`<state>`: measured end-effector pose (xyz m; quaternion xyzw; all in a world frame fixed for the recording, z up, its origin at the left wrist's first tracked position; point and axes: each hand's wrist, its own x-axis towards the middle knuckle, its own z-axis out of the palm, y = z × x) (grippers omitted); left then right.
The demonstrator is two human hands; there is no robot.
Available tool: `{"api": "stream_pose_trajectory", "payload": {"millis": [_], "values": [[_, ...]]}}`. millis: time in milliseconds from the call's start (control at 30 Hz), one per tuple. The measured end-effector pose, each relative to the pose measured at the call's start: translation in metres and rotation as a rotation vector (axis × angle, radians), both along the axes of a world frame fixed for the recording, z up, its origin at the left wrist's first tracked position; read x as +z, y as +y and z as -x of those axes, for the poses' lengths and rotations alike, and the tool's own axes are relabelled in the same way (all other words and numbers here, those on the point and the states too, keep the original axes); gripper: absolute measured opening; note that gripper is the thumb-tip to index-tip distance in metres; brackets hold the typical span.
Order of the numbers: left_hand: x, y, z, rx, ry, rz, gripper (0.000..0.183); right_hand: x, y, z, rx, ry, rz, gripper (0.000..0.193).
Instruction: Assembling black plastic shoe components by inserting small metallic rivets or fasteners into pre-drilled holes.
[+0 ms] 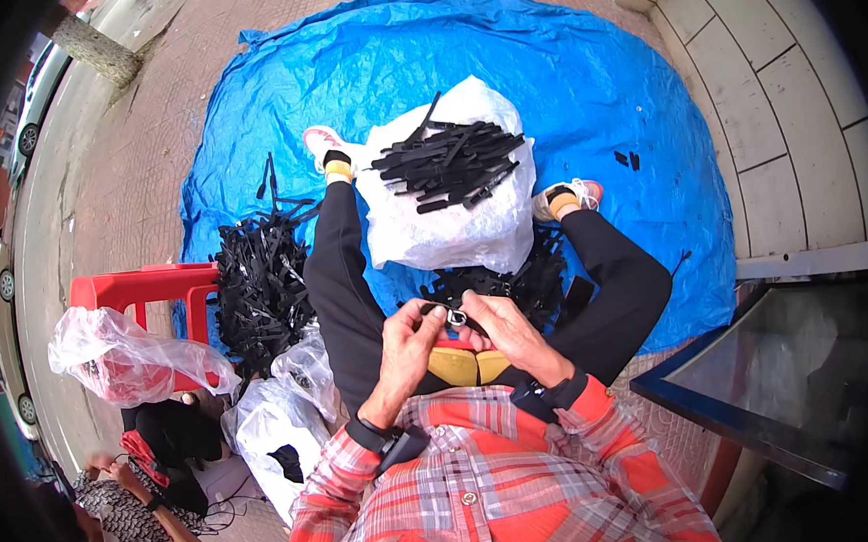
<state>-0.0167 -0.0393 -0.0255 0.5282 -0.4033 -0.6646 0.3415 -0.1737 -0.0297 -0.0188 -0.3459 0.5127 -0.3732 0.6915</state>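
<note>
My left hand [408, 346] and my right hand [506, 331] meet in front of my lap, fingers pinched on a short black strap [474, 326]. A silver metal buckle [456, 317] shows on it between my fingertips. Beyond my hands, a heap of similar black straps [453, 162] lies on a stuffed white plastic bag [423, 244] between my feet. More black straps [518, 281] are piled under the bag's near side, and a larger pile [258, 290] sits to the left of my leg. The strap's ends are partly hidden by my fingers.
A blue tarp [249, 104] lies beneath the piles, with two small black pieces [627, 160] at right. At left stand a red stool [150, 284] and a white plastic bag [276, 436]. Another person [123, 513] sits lower left. A blue-framed panel [736, 407] is close at right.
</note>
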Motion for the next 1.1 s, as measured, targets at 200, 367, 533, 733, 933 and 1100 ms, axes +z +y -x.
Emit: {"api": "stream_pose_trajectory", "payload": {"millis": [200, 367, 533, 733, 933, 1100], "values": [[-0.029, 0.003, 0.005, -0.254, -0.292, 0.173, 0.02, -0.035, 0.007, 0.025, 0.25, 0.647, 0.27, 0.026], [-0.069, -0.004, -0.01, -0.154, 0.27, -0.361, 0.023, -0.084, -0.029, 0.089, 0.685, 1.127, 0.296, 0.024], [-0.059, -0.008, -0.022, -0.14, 0.392, -0.493, 0.017, -0.118, -0.114, 0.102, 0.29, 1.253, 0.816, 0.009], [-0.058, -0.021, -0.031, -0.057, 0.421, -0.504, 0.017, -0.135, -0.176, 0.092, 0.471, 1.45, 0.816, 0.011], [-0.064, -0.033, -0.035, 0.057, 0.466, -0.465, 0.021, -0.135, -0.174, 0.095, 0.465, 1.617, 0.996, 0.012], [-0.044, -0.033, -0.026, 0.13, 0.473, -0.389, 0.014, -0.109, -0.148, 0.092, 0.277, 1.225, 0.884, 0.026]]}}
